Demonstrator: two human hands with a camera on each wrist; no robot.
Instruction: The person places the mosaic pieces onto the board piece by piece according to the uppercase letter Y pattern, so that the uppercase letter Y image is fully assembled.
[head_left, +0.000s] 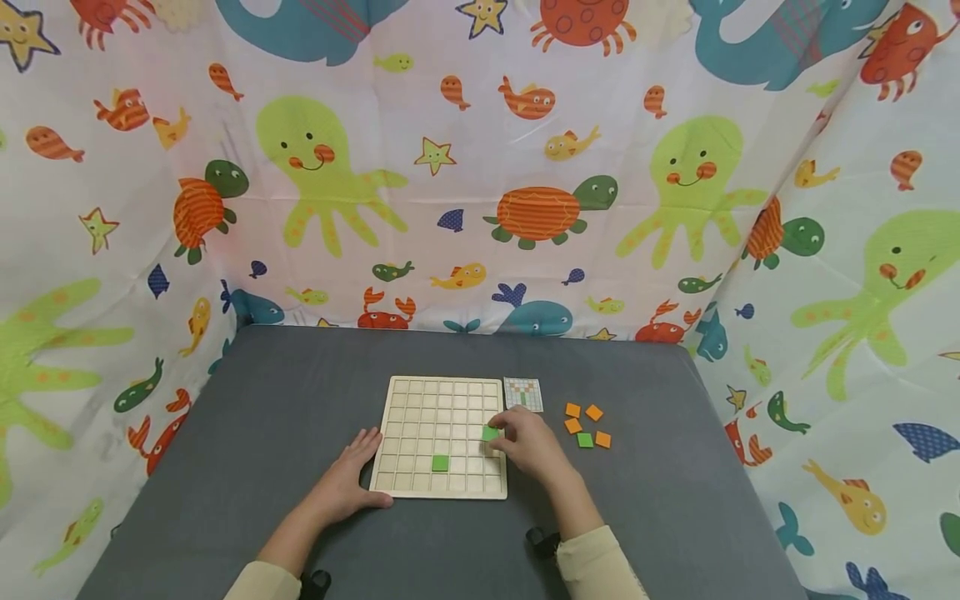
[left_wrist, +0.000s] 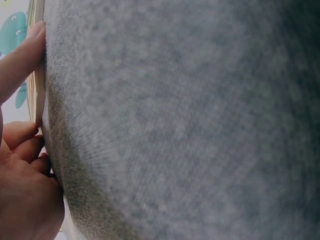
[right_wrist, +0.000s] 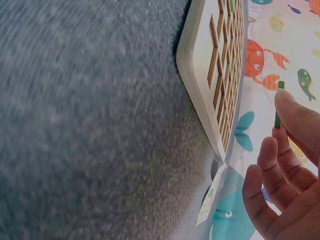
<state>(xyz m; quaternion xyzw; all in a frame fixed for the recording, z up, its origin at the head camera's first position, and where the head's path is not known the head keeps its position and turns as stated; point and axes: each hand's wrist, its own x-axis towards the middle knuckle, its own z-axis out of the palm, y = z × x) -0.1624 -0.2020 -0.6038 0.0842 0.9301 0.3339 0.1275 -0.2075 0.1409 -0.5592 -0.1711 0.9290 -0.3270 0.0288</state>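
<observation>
A wooden grid board (head_left: 412,417) lies on the table, with one green square tile (head_left: 440,463) in a cell towards its front. My left hand (head_left: 348,479) rests against the board's front left corner, fingers along the left side and thumb at the front edge. Between thumb and fingertips, my right hand (head_left: 534,446) pinches another green tile (right_wrist: 279,107) over the board's right side. In the right wrist view that tile is on edge, apart from the board (right_wrist: 197,75). The left wrist view shows the left thumb (left_wrist: 25,57) touching the board's edge.
A small printed grid card (head_left: 523,395) lies beside the board's back right corner. To the right are several orange tiles (head_left: 603,440) and a loose green tile (head_left: 585,441). Patterned cloth (head_left: 450,208) hangs behind and beside the grey table (head_left: 300,383).
</observation>
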